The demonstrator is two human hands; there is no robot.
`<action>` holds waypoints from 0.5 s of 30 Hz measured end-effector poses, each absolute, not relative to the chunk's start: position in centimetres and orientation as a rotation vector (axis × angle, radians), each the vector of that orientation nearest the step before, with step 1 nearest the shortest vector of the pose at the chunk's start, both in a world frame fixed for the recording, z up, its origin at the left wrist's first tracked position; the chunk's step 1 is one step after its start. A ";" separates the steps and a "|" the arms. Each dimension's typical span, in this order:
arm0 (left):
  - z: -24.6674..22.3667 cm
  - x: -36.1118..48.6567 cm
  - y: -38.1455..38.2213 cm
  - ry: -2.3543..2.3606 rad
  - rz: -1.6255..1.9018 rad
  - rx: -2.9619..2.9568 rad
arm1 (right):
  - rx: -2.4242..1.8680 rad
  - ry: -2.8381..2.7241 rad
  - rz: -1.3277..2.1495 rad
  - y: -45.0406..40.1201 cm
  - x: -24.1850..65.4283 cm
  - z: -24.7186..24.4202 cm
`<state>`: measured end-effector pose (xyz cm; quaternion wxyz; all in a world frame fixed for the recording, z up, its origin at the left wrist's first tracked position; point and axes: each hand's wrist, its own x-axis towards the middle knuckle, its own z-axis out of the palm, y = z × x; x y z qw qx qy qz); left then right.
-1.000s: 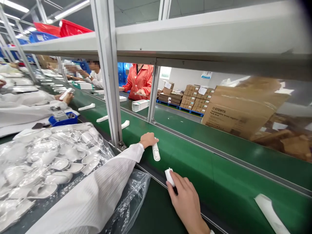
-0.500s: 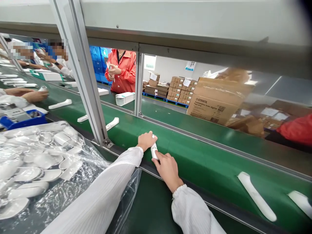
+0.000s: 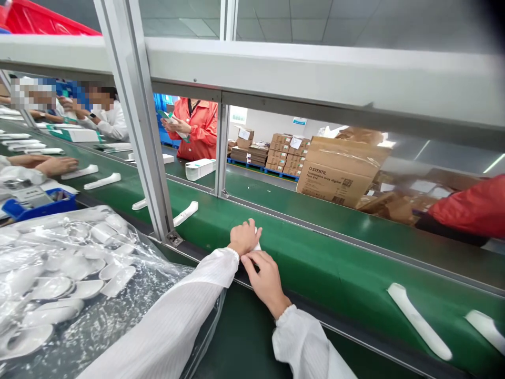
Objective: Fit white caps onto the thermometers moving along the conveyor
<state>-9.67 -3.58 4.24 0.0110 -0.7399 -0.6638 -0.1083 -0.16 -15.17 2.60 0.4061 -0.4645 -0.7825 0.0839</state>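
Right hand (image 3: 265,276) drawn against curled left hand (image 3: 243,238) clasping white part (image 3: 258,238), right grip unclear

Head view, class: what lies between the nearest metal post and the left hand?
In the head view, one white handle-shaped shell lies on the green conveyor belt there, closer to the metal post than to the left hand.

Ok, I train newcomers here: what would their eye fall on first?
Probably the bare left hand and right hand meeting at a white plastic part, mid-view over the long green conveyor belt. Then the glossy white curved pieces amid clear plastic sheeting, lower left, and a person in a red jacket beyond the belt.
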 end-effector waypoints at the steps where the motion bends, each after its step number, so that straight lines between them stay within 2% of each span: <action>1: 4.6 -9.8 -4.0 -2.039 -0.325 -2.301 | -1.107 -1.961 0.291 -15.8 -0.5 2.9; 8: 6.2 -10.8 -5.5 -1.912 -0.165 -2.311 | -1.177 -1.926 0.649 -17.4 -2.0 5.2; 15: 7.0 -9.2 -6.8 -2.016 -0.298 -2.567 | -1.107 -2.049 0.528 -18.1 -0.4 6.6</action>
